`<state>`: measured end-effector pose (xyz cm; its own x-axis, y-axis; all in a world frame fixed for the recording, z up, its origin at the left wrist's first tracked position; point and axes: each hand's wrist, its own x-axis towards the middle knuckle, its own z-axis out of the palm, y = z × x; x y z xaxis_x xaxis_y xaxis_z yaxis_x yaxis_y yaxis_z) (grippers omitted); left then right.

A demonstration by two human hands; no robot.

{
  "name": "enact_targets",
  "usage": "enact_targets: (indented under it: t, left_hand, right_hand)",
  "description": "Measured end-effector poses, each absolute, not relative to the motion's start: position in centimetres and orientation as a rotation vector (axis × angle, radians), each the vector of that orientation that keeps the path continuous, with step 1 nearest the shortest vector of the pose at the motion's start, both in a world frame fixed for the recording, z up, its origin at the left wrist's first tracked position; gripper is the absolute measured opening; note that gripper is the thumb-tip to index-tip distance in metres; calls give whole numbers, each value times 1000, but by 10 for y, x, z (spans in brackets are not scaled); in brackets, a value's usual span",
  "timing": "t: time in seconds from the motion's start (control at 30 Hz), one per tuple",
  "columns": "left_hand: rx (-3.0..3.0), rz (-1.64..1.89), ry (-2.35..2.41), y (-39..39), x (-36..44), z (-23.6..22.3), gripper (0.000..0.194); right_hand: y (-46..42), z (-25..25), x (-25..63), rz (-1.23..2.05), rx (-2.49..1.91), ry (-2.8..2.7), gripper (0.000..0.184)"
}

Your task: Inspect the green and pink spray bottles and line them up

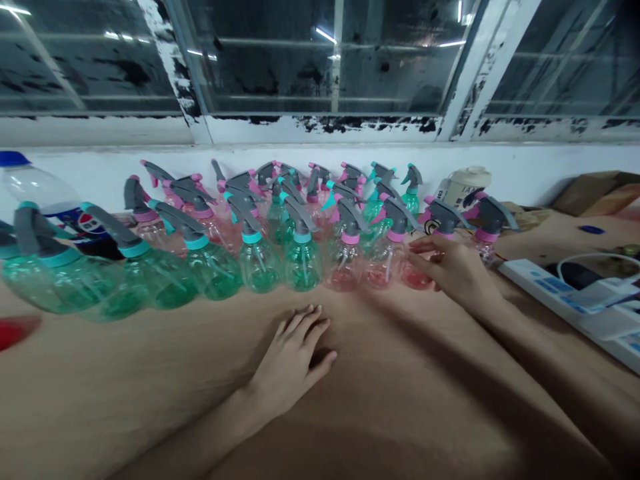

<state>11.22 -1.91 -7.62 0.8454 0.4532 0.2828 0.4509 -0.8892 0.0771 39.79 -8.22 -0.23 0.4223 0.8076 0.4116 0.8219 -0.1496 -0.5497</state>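
Note:
My left hand (290, 363) lies on the wooden table with its fingers stretched out, and nothing is in it. My right hand (457, 270) reaches to the right end of the front row, its fingers curled at the side of a pink spray bottle (416, 277). That bottle stands upright and is partly hidden by the hand. To its left come another pink spray bottle (381, 270) and a green spray bottle (303, 267), all with grey trigger heads. Just behind my right hand stands one more pink-collared spray bottle (487, 233), its body mostly covered.
Several more spray bottles (217, 230) crowd behind the front row. A cola bottle (83, 223) with a blue cap stands at the left. On the right lie a white power strip (555, 293) with cables and a blue cap (593, 229). A pale lidded cup (465, 187) stands by the wall.

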Motion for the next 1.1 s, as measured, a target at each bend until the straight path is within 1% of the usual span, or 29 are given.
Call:
enact_targets:
  t: [0.17, 0.27, 0.4, 0.53, 0.7, 0.8, 0.9, 1.0, 1.1]
  left_hand:
    - [3010, 452, 745, -19, 112, -75, 42]
    - [3005, 442, 744, -20, 113, -74, 41]
    - [3006, 444, 736, -20, 112, -73, 41]
    - [3015, 461, 734, -20, 111, -76, 41]
    - [3023, 474, 738, -19, 111, -77, 41]
    - [3018, 473, 738, -18, 112, -77, 41]
    - [3017, 472, 738, -18, 112, -76, 41]
    - [3024, 482, 734, -18, 112, -76, 41]
    - [3029, 477, 731, -18, 113, -75, 41]
  right_hand:
    - [-60, -12, 401, -188, -1947, -1400, 49]
    - [-50, -17, 398, -235, -1965, -1411, 52]
    - [-50, -18, 400, -272, -1968, -1460, 52]
    - [-68, -16, 400, -261, -1940, -1553, 48]
    - [-106, -16, 389, -159, -1932, -1629, 48]
    - [-131, -15, 379, -147, -1972, -1654, 45]
    - [-153, -9, 370, -149, -2039, -1652, 38]
    - [-166, -2, 367, -83, -2056, -1602, 34]
    - [-164, 3, 373, 41, -1945, -1609, 31]
